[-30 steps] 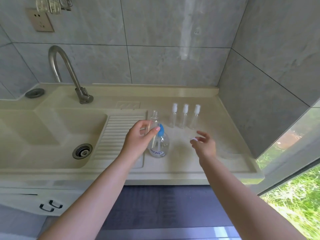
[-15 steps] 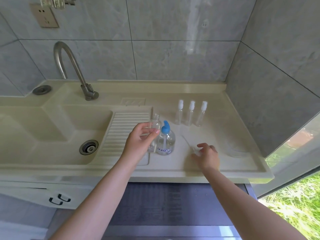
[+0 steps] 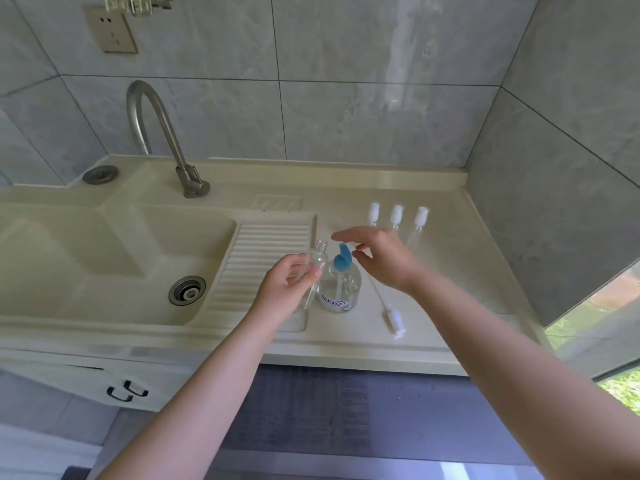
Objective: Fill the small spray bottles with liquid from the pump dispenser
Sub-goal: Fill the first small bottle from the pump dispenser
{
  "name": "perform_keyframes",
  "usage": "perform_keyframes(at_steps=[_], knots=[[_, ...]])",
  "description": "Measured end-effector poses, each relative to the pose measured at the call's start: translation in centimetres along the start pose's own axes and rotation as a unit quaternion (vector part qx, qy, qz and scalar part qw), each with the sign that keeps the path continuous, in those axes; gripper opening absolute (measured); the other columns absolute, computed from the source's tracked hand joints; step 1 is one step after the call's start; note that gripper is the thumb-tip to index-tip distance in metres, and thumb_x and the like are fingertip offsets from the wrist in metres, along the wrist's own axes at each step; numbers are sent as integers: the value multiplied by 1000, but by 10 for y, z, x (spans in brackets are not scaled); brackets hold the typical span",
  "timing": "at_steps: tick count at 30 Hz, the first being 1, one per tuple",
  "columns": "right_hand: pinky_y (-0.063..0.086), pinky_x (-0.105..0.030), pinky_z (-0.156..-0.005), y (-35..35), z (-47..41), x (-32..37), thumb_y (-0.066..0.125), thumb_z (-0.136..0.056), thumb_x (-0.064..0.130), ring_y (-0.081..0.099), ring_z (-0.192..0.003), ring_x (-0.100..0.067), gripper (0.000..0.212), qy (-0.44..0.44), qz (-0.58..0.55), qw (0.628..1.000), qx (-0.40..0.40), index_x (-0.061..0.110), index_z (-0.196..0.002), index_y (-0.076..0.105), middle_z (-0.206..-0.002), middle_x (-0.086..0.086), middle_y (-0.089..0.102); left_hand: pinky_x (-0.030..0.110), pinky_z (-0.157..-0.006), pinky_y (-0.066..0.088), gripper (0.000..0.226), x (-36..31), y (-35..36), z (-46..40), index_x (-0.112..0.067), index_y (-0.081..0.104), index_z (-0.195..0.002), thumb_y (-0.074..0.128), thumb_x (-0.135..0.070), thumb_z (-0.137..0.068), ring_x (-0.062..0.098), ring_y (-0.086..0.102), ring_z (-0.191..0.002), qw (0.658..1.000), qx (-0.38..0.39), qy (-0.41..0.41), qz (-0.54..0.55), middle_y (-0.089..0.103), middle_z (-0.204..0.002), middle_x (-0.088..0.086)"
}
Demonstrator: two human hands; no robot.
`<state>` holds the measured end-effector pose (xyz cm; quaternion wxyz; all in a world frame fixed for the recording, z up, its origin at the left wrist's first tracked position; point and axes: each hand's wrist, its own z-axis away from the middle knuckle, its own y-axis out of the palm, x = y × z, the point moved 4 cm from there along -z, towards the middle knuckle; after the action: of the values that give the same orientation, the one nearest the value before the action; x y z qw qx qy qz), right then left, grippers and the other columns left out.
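My left hand [image 3: 289,284] grips a small clear bottle [image 3: 318,258] with its neck uncapped, held just left of the pump dispenser [image 3: 341,284]. The dispenser is a round clear bottle with a blue pump head and stands on the cream counter [image 3: 433,278]. My right hand [image 3: 382,259] hovers above and right of the pump head, fingers spread and holding nothing. A white spray cap with its long dip tube [image 3: 393,317] lies flat on the counter to the right of the dispenser. Three capped small spray bottles [image 3: 396,216] stand in a row behind my right hand.
A cream sink basin [image 3: 114,258] with a metal drain [image 3: 187,290] lies to the left, next to a ribbed drainboard [image 3: 266,254]. A curved metal tap [image 3: 156,133] rises behind it. Grey tiled walls close off the back and right side.
My right hand has laid the spray cap on the counter, let go of it, and risen to the pump head. My left hand still holds the uncapped bottle beside the dispenser.
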<state>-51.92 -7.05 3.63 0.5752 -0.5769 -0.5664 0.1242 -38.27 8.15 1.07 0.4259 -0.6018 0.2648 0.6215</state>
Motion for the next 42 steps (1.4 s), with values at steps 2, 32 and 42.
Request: perform_keyframes(at_steps=[2, 32, 42], knots=[[41, -1, -86, 0, -5, -1, 53, -85, -18, 68, -102, -15, 48, -16, 18, 1000, 7, 9, -120, 72, -121, -5, 71, 26, -88, 47, 40, 1, -2, 0, -26, 59, -126, 69, -37, -90, 9, 57, -116, 1000, 10, -2, -1, 63, -122, -10], [54, -18, -77, -6, -10, -8, 74, -89, 11, 68, -84, -13, 20, 27, -15, 998, 54, 11, -108, 73, -95, -2, 72, 32, -96, 49, 32, 25, -20, -21, -28, 63, -115, 75, -32, -85, 11, 63, -108, 996, 37, -6, -81, 70, -109, -12], [49, -12, -69, 12, 1, -7, 77, -88, 18, 67, -77, -11, 20, 86, -66, 993, -52, 5, -91, 61, -88, -2, 70, 28, -94, 47, 33, 14, -20, -31, -22, 63, -115, 75, -27, -84, 9, 61, -106, 985, 57, 16, -161, 69, -109, -9]])
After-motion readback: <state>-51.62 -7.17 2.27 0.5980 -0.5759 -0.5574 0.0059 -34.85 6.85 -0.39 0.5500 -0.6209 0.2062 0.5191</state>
